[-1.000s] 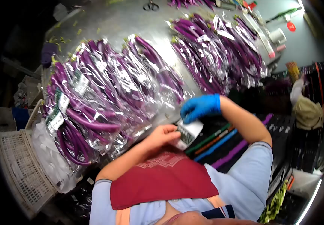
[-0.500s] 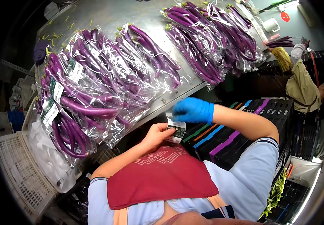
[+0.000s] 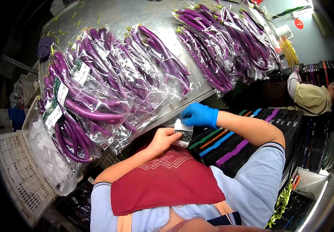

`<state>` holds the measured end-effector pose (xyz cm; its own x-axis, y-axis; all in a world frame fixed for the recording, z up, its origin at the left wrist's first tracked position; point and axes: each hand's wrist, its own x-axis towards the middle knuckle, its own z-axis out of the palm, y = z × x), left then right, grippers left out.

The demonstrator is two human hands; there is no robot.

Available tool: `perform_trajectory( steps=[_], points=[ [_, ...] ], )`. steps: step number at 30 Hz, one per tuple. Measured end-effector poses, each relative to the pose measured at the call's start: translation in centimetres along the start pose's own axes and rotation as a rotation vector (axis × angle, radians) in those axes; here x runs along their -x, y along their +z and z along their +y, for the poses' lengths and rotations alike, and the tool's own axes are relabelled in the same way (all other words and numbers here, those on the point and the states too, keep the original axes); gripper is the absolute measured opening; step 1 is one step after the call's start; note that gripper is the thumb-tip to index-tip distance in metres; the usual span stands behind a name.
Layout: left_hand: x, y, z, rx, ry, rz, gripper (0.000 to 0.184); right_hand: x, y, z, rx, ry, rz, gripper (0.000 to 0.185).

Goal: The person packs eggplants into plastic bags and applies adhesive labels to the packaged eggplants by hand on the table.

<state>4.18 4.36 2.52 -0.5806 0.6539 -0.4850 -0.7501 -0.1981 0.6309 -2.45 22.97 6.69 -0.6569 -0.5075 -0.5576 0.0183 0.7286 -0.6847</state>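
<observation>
My left hand (image 3: 163,141) is bare and pinches a small stack of printed labels (image 3: 183,138) between thumb and fingers, in front of my red apron (image 3: 167,178). My right hand (image 3: 200,115), in a blue glove, has its fingers bent together at the white upper edge of the labels. Whether it grips one label or several cannot be made out. Beyond my hands, clear plastic bags of long purple eggplants (image 3: 93,112) lie on the metal table (image 3: 174,106). A few bags at the left carry white-and-green labels (image 3: 53,117).
More bagged eggplants (image 3: 221,46) lie at the table's right. Black crates with coloured strips (image 3: 240,147) stand beside me at the right. A white plastic basket (image 3: 22,166) is at the left. A co-worker in a yellowish top (image 3: 311,98) is at the far right.
My gloved right hand has moved slightly, its fingers now at the labels' upper edge, with more white showing there. The co-worker's arm has lowered, and the dark purple bundle near that hand is out of sight.
</observation>
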Motion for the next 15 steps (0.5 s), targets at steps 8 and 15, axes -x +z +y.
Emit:
perform_trajectory(
  steps=[8, 15],
  points=[
    [-1.9, -1.4, -1.0, -0.196, -0.124, -0.099, 0.017, -7.0, -14.7, 1.7, -0.015, -0.108, 0.412, 0.026],
    [-3.0, -1.8, 0.2, -0.197, -0.144, -0.185, 0.020, -15.6, -23.2, -4.0, 0.662, -0.650, 1.168, 0.011]
  ],
)
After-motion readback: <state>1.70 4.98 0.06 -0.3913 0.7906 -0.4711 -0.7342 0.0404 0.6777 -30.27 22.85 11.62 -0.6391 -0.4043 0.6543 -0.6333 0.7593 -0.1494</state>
